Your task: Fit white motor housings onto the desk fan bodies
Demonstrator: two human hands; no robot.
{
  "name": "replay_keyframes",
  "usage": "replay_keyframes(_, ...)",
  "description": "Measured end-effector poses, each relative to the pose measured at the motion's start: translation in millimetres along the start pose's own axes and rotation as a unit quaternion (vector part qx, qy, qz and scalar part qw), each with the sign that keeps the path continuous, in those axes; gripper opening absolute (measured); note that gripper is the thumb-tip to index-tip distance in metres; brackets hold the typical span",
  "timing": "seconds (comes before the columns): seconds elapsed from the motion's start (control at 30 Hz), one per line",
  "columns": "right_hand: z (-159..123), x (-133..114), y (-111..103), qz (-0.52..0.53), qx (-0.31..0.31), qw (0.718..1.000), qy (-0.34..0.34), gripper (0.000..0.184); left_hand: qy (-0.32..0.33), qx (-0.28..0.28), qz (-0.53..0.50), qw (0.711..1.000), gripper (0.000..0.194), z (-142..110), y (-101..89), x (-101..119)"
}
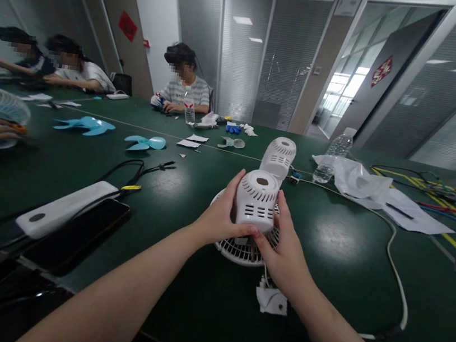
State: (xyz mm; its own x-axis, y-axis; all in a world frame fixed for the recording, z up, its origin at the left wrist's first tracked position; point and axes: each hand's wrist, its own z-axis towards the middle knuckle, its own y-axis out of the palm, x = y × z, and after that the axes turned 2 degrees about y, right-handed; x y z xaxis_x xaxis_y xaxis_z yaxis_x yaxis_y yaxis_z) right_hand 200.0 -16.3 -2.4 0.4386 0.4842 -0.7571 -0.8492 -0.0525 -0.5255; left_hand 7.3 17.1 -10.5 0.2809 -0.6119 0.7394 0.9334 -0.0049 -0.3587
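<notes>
A white vented housing (254, 213) is sitting between the person's two hands, over a round white grille (237, 253); I cannot tell whether the two are touching. The left hand (220, 217) is gripping the housing from 9 o'clock and the right hand (285, 252) from 3 o'clock, their thumbs meeting at 6. Just beyond the housing, a second white housing (280, 154) is resting between 12 and 1 o'clock. Between 5 and 6, a small white part (271, 301) is lying on the green bench (343, 283). Farther out, a clear bottle (336, 152) is standing at 2 o'clock, a black phone (83, 236) is lying between 8 and 9, and a blue fan blade (146, 143) is lying between 9 and 10.
</notes>
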Motion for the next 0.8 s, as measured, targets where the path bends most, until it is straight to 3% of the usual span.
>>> replay_keyframes(0.27, 0.6, -4.3, -1.7, -0.008, 0.012, 1.000, -0.011, 0.074, 0.008, 0.014, -0.025, 1.000, 0.114, 0.5, 2.0, -6.8)
replay_keyframes(0.47, 2.1, -1.0, -1.5, -0.032, 0.019, 0.999, -0.029, 0.072, 0.019, -0.003, -0.033, 0.999, 0.115, 0.8, 3.7, -13.3)
replay_keyframes(0.8, 2.7, -2.8, -3.0, -0.080, 0.013, 0.996, -0.047, 0.072, -0.020, -0.040, 0.015, 0.999, 0.122, 1.5, -3.6, -8.1)
